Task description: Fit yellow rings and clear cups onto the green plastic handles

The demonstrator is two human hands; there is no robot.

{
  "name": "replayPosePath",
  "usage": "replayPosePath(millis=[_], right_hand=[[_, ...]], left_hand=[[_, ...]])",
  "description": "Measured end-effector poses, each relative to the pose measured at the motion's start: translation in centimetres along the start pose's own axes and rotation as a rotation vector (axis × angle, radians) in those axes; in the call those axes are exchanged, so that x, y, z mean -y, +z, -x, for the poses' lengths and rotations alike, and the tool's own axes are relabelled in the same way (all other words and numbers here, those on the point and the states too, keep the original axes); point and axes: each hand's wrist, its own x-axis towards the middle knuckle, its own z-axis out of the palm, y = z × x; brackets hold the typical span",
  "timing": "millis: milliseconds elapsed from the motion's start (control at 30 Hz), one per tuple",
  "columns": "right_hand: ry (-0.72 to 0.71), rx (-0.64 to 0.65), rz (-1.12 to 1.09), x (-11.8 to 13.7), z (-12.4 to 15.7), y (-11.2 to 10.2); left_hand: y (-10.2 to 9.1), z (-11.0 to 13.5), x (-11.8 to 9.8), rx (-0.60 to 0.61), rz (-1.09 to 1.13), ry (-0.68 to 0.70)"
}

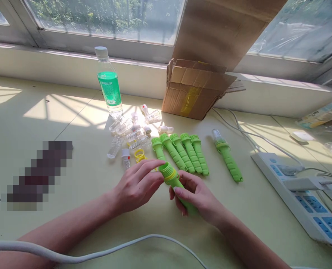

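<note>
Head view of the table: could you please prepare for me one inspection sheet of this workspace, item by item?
Surface: pale yellow-green tabletop, sunlit in patches.
Job's things: five spiral-grooved green plastic handles side by side; a capped green plastic handle apart at right; loose clear ribbed plastic caps, small white plastic parts, yellow plastic rings.
Clutter: upright clear plastic bottle with green label; brown cardboard box; dark pixelated patch, unidentifiable.
Hands: right hand holds another green plastic handle, yellow ring around its neck; left hand at its open end, contact unclear.
Cables: white cable crosses the foreground; white power strip with blue sockets at right, plugs inserted.
Surroundings: grey-framed windows, green trees outside.
</note>
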Motion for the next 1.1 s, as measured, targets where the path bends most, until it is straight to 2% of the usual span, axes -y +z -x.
replayPosePath(millis=[200, 433, 533, 633, 833, 1100], right_hand=[[0.019, 0.050, -0.010, -0.05, 0.26, 0.05], [0.081, -0.004, 0.024, -0.25, 0.39, 0.26], [0.044, -0.028, 0.020, -0.16, 0.19, 0.38], [0.003, 0.012, -0.012, -0.17, 0.07, 0.24], [0.066, 0.030, -0.074, -0.45, 0.33, -0.09], [0.061, 0.000, -0.002, -0.03, 0.25, 0.28]], left_hand=[[0.08, -0.01, -0.02, -0.011, -0.002, 0.022], [0.09, -0.22, -0.25, -0.010, 0.007, -0.025], [0.08, -0.17, -0.19, -0.015, 0.013, -0.030], [0.09, -0.15, -0.13, -0.025, 0.002, -0.027], [0.11, -0.26, -0.19, -0.007, -0.003, -0.022], [-0.21, -0.43, -0.28, 0.034, 0.021, -0.010]])
